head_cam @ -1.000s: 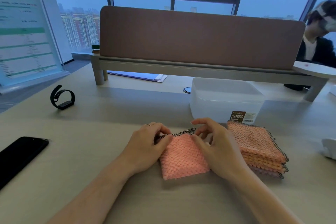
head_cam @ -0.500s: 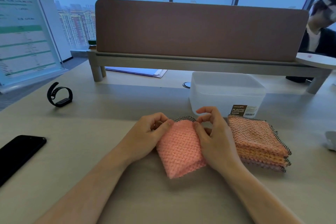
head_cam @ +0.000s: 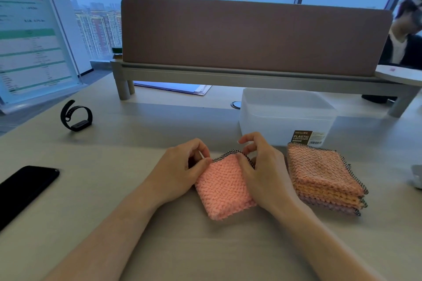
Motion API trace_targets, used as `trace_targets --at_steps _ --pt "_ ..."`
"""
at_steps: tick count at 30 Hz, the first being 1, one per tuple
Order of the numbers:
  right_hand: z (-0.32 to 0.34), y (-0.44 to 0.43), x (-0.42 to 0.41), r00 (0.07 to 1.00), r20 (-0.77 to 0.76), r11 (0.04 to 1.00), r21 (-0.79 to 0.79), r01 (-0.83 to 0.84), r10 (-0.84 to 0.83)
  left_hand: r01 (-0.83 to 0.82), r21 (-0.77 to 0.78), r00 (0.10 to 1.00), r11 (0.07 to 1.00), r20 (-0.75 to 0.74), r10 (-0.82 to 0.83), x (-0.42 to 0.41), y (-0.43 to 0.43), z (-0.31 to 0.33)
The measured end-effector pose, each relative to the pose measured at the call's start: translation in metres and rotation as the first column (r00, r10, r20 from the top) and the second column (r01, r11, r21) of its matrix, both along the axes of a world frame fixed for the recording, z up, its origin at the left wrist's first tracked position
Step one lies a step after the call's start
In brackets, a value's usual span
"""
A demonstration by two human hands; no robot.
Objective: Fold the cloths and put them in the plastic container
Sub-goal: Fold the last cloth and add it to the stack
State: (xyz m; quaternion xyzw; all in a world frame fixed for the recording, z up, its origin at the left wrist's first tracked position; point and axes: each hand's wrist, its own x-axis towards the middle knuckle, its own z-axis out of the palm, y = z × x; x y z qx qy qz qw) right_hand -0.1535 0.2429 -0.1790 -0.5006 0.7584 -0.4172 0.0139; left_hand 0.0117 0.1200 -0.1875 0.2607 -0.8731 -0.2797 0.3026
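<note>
Two hands on one cloth: left hand and right hand pinching the far corners of the pink folded cloth, thumbs and fingertips closed on its dark checkered edge. Left grip shut on the far-left corner, right grip shut on the far-right corner, index finger of the right hand arched above the hem. Cloth flat on the table, between the two hands, near end free and turned slightly to the right. Long axis running away from the body, tilted a little leftward at the far end.

Plastic container straight beyond the cloth and off to the right, open side up, nothing seen inside through the frosted wall. Closer to the right hand than to the left; line from cloth to container forward and rightward, up over the near wall. Stack of cloths just right of the right hand, close against the container's front wall, apart from the pink one.

Both forearms reaching in from the near edge, converging, wrists low, palms facing inward. Probably the last squaring of the fold, lift into the container not yet begun.
</note>
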Motion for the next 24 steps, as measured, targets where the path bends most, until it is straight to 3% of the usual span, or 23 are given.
trace_targets --at_steps 13,18,19,21,24 --pt "-0.005 0.006 -0.003 0.998 -0.038 0.998 0.048 0.043 -0.041 -0.029 0.060 0.999 0.998 0.042 0.027 0.004 -0.001 -0.001" --pt "-0.006 0.008 -0.003 0.993 -0.115 0.997 0.073 0.037 -0.029 -0.033 -0.101 0.999 0.994 -0.003 0.033 -0.001 0.021 0.007" --pt "-0.006 0.008 -0.003 0.989 -0.146 0.997 0.073 0.036 -0.025 0.007 -0.133 1.000 0.991 0.022 -0.004 -0.005 0.032 0.009" --pt "-0.006 0.008 -0.001 0.970 -0.241 0.995 0.097 0.001 0.023 0.086 -0.182 0.977 0.979 0.209 -0.047 -0.014 0.050 0.006" --pt "-0.011 0.007 0.001 0.911 -0.304 0.941 0.275 -0.195 0.278 0.142 -0.223 0.852 0.965 0.524 -0.004 -0.017 0.056 -0.011"
